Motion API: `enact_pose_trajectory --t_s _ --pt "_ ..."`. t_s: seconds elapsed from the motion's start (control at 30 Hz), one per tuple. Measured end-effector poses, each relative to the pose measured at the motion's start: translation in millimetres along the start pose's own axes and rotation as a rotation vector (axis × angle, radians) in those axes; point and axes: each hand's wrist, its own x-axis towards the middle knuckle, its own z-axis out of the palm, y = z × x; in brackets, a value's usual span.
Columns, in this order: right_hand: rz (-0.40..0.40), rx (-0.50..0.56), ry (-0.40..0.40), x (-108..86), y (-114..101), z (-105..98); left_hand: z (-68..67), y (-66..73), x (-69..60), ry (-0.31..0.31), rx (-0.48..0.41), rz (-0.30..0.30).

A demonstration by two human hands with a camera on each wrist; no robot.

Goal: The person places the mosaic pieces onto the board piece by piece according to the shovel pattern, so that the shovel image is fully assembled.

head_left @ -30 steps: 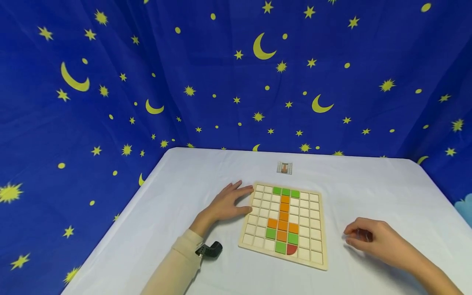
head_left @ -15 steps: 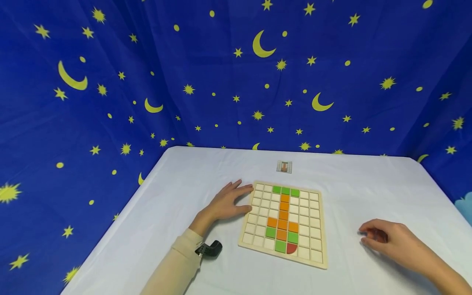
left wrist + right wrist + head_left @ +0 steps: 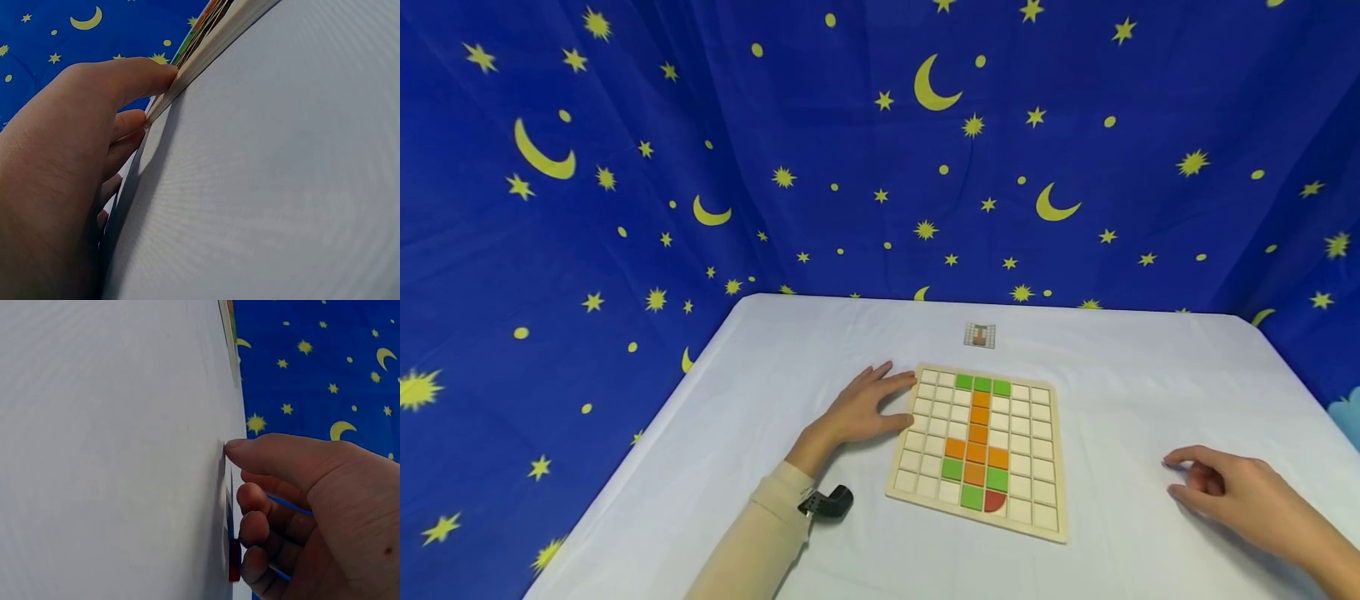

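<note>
A square wooden board lies on the table, filled with pale square tiles. Green and orange tiles form an upright figure on it, and a red quarter-round tile sits near its front edge. My left hand rests on the cloth with fingers spread, thumb and index fingertip touching the board's left edge. Well to the right of the board is my right hand, low over the cloth, fingers loosely curled. In the right wrist view a small dark red piece shows beside its fingertips; whether they touch it I cannot tell.
A small picture card with a grid pattern lies behind the board. White cloth covers the table. Blue curtains with yellow moons and stars stand around the back and sides. A black wrist device sits at the left cuff.
My right hand has moved to the right, away from the board. The left hand stays at the board's edge, and the tiles have not moved.
</note>
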Motion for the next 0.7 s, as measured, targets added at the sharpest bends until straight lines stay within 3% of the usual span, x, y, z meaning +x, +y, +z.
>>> enact_pose_trajectory --t_s 0.47,0.7 --pt "0.097 -0.01 0.067 -12.2 34 -5 1.1 -0.9 0.2 0.009 -0.004 0.004" --pt "0.102 -0.014 0.123 -17.6 49 -1 -0.2 0.3 0.4 0.003 0.002 -0.006"
